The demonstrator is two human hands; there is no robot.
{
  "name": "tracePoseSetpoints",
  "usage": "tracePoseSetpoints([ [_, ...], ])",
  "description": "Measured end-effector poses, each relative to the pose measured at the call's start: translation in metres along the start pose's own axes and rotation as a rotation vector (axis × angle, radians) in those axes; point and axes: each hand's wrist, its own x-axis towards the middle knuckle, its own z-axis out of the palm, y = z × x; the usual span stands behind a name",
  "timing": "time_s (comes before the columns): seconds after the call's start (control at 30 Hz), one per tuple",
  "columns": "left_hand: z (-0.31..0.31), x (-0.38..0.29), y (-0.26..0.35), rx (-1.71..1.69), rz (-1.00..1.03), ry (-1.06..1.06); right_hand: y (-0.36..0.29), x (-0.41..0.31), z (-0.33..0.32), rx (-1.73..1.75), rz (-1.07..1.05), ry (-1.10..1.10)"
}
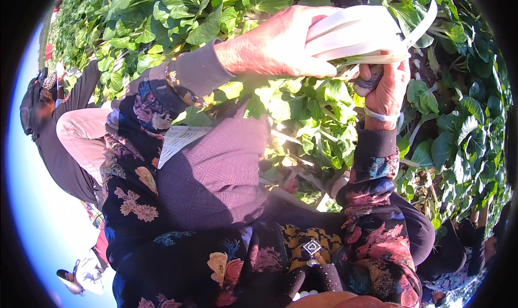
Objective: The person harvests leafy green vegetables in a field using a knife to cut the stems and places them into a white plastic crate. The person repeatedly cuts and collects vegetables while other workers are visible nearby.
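Observation:
My left hand [279, 40] is wrapped around a head of bok choy [356, 30], thumb below and fingers over its thick white stalks. The stalks lie nearly level, pointing to the right. At their right end my right hand [388, 87] is closed in a fist around a dark, dirty handle-like object [371, 80], mostly hidden by the fingers. A pale curved strip [423, 24] sticks up past this fist; whether it is a blade or a loose stalk I cannot tell. A white band circles my right wrist.
Leafy bok choy plants [174, 20] grow densely ahead and to the right [457, 134]. A white slotted plastic piece [182, 140] lies beside my left thigh. One person [60, 134] crouches at left, another person [87, 273] is farther off, and someone [449, 251] is at lower right.

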Motion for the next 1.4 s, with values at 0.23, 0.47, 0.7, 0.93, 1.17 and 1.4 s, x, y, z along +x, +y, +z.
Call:
tracePoseSetpoints([
  [0.23,0.026,-0.008,-0.054,0.007,-0.144,-0.017,0.042,-0.008,-0.007,-0.051,0.216,0.029],
  [0.47,-0.009,-0.042,-0.079,0.649,-0.216,-0.180,0.083,-0.016,-0.017,-0.364,0.484,0.053],
  [0.7,-0.019,-0.086,-0.087,0.905,-0.190,-0.109,0.166,0.025,-0.021,-1.244,0.053,-0.382],
  [0.93,-0.007,-0.105,-0.071,0.751,-0.353,-0.315,0.247,0.080,0.005,-1.515,0.073,-0.689],
  [1.17,-0.013,-0.093,-0.059,0.624,-0.300,-0.343,0.238,0.039,0.013,-1.669,0.263,-1.211],
  [1.4,-0.032,-0.087,-0.044,0.696,-0.359,-0.285,0.156,0.027,-0.006,-1.487,0.284,-1.400],
])
